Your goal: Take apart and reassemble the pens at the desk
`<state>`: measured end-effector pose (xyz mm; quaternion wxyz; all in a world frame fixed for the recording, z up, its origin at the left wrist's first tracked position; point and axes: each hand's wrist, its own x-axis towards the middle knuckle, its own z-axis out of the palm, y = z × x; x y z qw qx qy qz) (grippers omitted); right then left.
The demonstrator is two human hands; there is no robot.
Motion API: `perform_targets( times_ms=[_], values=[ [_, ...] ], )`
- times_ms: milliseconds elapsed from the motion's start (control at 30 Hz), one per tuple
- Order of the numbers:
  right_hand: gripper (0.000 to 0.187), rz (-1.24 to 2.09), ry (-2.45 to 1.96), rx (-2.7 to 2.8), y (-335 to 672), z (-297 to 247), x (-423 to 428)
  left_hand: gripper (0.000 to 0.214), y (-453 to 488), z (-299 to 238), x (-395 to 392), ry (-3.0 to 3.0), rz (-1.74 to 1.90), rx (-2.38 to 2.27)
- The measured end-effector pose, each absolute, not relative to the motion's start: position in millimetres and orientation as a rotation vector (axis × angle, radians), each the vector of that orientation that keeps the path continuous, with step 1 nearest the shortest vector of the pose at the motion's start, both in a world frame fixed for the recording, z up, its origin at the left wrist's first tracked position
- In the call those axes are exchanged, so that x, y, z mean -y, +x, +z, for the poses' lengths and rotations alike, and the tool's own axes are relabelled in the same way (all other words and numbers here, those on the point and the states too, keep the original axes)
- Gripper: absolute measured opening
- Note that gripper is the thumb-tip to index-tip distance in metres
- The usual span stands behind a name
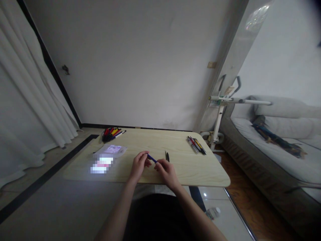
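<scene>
A blue pen (151,158) is held between my two hands over the front middle of the table. My left hand (139,164) pinches its upper left end, fingers closed. At the lower right end, the thumb and fingers of my right hand (166,170) are closed on it too. Just beyond my right hand lie a black pen (168,156) and a thin dark piece beside it, too small to make out. Off to the right is a row of pens (196,145) with clear, red, yellow and black bodies. A pile of mixed-colour pens (112,134) rests at the far left corner.
The pale wooden table (145,140) has rounded corners. On its left are a clear plastic bag (111,150) and a bright pixelated patch. A plastic bottle (213,213) lies on the floor at right. Exercise equipment (218,120) and a grey sofa (271,140) stand farther right.
</scene>
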<state>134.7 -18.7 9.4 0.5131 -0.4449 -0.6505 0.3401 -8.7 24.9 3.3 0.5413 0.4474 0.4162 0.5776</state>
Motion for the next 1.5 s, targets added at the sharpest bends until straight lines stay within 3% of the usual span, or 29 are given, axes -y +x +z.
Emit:
perform_targets(
  times_ms=[200,900,1500],
  values=[
    [0.03,0.887,-1.069,1.543,134.5,8.4,18.3,0.034,-8.4,5.6,-23.3,1.046,1.369,-0.982],
    [0.03,0.847,-1.026,1.182,138.6,-1.1,8.5,0.028,-3.6,7.0,-18.3,1.429,1.13,-0.992],
    [0.026,0.816,-1.054,1.337,136.0,-4.5,10.1,0.018,0.5,12.0,-13.4,1.663,1.152,-1.094]
  ],
)
